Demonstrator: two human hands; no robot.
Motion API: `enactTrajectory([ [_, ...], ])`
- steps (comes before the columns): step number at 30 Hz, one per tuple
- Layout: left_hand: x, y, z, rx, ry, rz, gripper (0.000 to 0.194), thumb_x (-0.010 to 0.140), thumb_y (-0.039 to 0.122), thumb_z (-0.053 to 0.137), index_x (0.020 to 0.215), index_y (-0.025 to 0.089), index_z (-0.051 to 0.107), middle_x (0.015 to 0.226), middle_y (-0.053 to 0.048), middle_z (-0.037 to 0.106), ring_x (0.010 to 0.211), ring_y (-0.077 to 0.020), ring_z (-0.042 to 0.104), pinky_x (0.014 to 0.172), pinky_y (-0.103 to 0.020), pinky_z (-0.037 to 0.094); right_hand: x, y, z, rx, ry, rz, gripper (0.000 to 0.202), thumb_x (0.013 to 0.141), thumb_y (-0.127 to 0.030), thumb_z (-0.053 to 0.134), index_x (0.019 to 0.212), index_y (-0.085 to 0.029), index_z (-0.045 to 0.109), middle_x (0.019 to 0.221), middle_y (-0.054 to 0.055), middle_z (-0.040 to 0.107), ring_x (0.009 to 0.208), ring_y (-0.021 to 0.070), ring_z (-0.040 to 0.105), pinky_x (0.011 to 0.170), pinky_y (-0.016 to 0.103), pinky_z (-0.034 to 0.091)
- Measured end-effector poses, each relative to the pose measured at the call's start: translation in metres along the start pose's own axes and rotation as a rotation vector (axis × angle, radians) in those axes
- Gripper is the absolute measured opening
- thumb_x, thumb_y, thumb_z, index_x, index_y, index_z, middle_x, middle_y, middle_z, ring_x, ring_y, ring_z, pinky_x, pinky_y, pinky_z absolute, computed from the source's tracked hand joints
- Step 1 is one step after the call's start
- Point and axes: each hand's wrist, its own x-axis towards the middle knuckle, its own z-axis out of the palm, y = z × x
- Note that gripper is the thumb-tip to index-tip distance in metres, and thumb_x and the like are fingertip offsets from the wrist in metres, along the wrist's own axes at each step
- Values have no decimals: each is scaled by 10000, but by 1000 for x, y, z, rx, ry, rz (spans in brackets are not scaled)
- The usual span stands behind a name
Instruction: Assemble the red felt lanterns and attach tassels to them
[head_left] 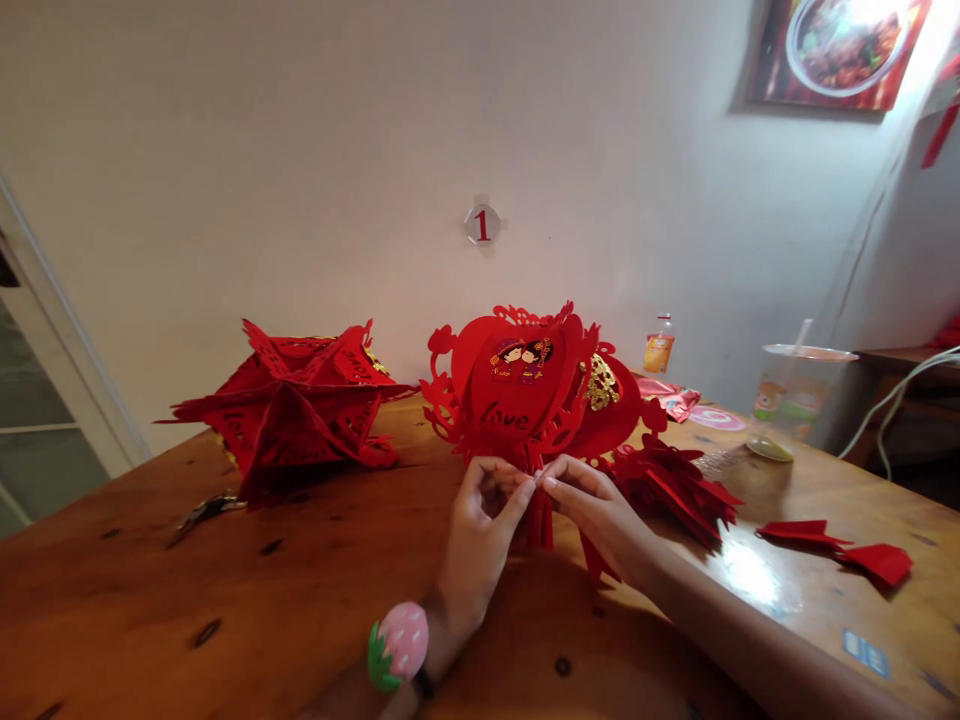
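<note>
A red felt lantern (pixel 517 400) with a kissing-couple picture, the cut-out word "Love" and gold trim stands at the middle of the table. Both hands meet at its lower front edge. My left hand (pixel 484 520) pinches there with thumb and forefinger, and my right hand (pixel 600 510) pinches at the same spot, fingertips touching. What lies between the fingertips is too small to make out. Red strips hang just below them. A heap of red felt pieces (pixel 679 490) lies right of my right hand.
Another red felt lantern (pixel 300 410) sits on the left of the wooden table (pixel 300 620), with keys (pixel 206 510) before it. To the right are loose red pieces (pixel 840 550), a plastic cup (pixel 795 395), a small bottle (pixel 659 345) and a red wrapper (pixel 679 402).
</note>
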Motion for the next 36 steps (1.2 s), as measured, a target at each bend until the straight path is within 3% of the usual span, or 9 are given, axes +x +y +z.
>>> enactTrajectory([
  [7,2,1,-2,-69,-19,-19,228,655,156,692,777,176,500,693,51,603,689,-70,579,699,-176,457,0,-3,-1,-88,5,26,165,794,-347,602,780,-185,573,751,-23,550,752,106,506,742,242,388],
  [15,8,0,-4,-57,23,4,196,653,164,673,751,173,504,690,45,579,667,-79,558,663,-185,450,2,-8,5,-152,-86,26,291,674,-314,704,885,-206,535,870,-2,576,855,132,551,794,271,430],
  [24,8,1,-4,17,52,24,202,634,176,670,700,168,480,655,49,534,616,-64,506,609,-161,417,0,-14,1,-419,94,-311,127,775,-230,590,835,-200,483,784,-4,543,701,105,551,646,240,462],
  [27,6,3,-2,26,25,8,215,636,183,668,712,173,468,658,48,539,631,-74,527,636,-176,432,-2,-19,-1,-605,150,-501,105,775,-154,572,832,-202,498,775,3,551,685,112,557,630,249,470],
  [32,1,7,1,87,-8,8,200,672,197,650,732,174,461,689,37,541,658,-82,538,660,-189,438,-5,-28,-10,-875,83,-853,237,720,-35,590,864,-206,510,793,20,599,737,139,568,673,289,473],
  [36,-5,8,2,141,-105,34,165,727,221,615,750,179,458,723,27,530,683,-89,533,666,-194,433,-7,-34,-15,-992,23,-964,255,708,-14,591,868,-200,521,793,31,625,738,150,584,655,293,476],
])
